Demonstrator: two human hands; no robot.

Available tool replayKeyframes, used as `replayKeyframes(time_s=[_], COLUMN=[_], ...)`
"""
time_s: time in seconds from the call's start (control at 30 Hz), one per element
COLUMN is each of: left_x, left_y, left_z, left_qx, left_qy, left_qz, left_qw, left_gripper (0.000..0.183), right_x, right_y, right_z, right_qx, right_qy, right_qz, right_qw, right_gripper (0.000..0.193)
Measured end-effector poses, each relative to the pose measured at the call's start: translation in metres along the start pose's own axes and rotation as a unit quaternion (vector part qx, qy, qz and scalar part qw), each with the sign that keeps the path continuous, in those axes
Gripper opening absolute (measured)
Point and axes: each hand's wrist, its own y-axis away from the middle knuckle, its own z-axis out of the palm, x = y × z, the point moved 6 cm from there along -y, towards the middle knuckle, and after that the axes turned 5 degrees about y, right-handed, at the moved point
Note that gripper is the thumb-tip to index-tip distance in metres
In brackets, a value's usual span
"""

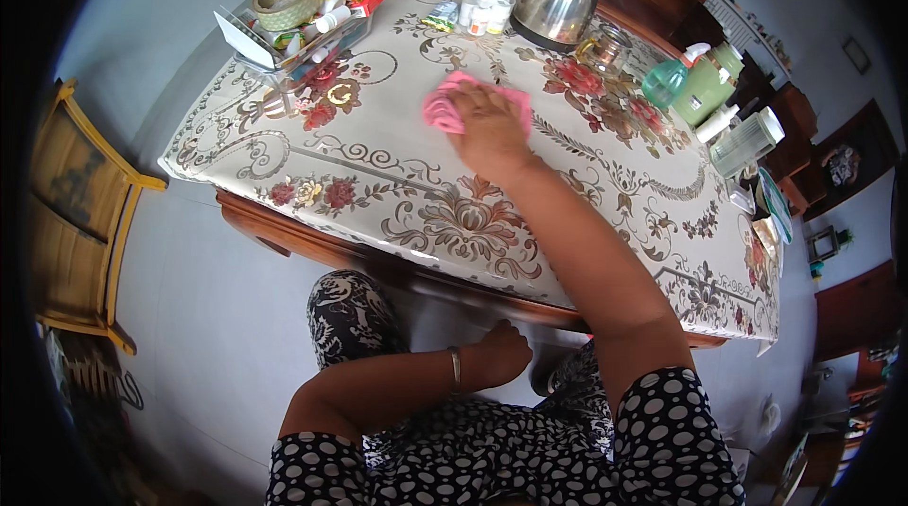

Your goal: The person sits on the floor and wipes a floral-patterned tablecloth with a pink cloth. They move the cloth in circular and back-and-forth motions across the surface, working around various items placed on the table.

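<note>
My right hand (494, 132) presses a bunched pink cloth (443, 109) onto the flowered tablecloth (378, 175), near the middle of the table. Its fingers lie over the cloth, which sticks out on both sides of them. The right arm stretches forward across the near edge. Low in front of my body, short of the table edge, my left hand (503, 355) is closed in a fist with a bangle (456, 370) on its wrist. I see nothing in that fist.
A clear bin (326, 47) of packets and tape stands at the far left. At the back are small white bottles (487, 14), a steel kettle (558, 5) and a glass cup (602, 50). A spray bottle (668, 80) and jars line the right edge. A wooden chair (85, 222) stands left.
</note>
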Motion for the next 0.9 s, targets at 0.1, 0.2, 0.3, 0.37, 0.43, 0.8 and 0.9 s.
replayKeyframes(time_s=[0.1, 0.2, 0.3, 0.37, 0.43, 0.8, 0.9], left_x=[-0.01, -0.023, -0.04, -0.042, -0.04, -0.04, -0.044], left_y=[-0.002, -0.01, -0.013, -0.013, -0.014, -0.011, -0.012], left_z=[0.005, 0.008, 0.028, 0.029, 0.022, 0.022, 0.035], left_qx=[0.012, -0.022, 0.081, 0.038, 0.005, -0.071, -0.104], left_qy=[0.014, -0.004, -0.06, -0.049, -0.034, -0.096, -0.093], left_qz=[-0.015, -0.052, -0.024, -0.041, -0.054, -0.057, -0.064], left_qw=[1.0, 0.998, 0.995, 0.997, 0.998, 0.991, 0.988], left_gripper=[0.013, 0.016, 0.017, 0.018, 0.017, 0.012, 0.015], right_x=[-0.053, -0.092, -0.111, -0.1, -0.078, 0.107, 0.163], right_y=[-0.016, -0.015, -0.004, 0.01, 0.029, 0.184, 0.241], right_z=[0.007, 0.003, -0.013, -0.025, -0.032, -0.118, -0.143], right_qx=[-0.015, -0.011, -0.007, -0.031, -0.029, -0.032, 0.017], right_qy=[-0.011, -0.072, -0.14, -0.161, -0.166, -0.045, 0.02], right_qz=[-0.05, -0.101, -0.166, -0.192, -0.169, 0.051, 0.116], right_qw=[0.999, 0.992, 0.976, 0.968, 0.971, 0.997, 0.993], right_gripper=[0.051, 0.051, 0.048, 0.05, 0.055, 0.05, 0.048])
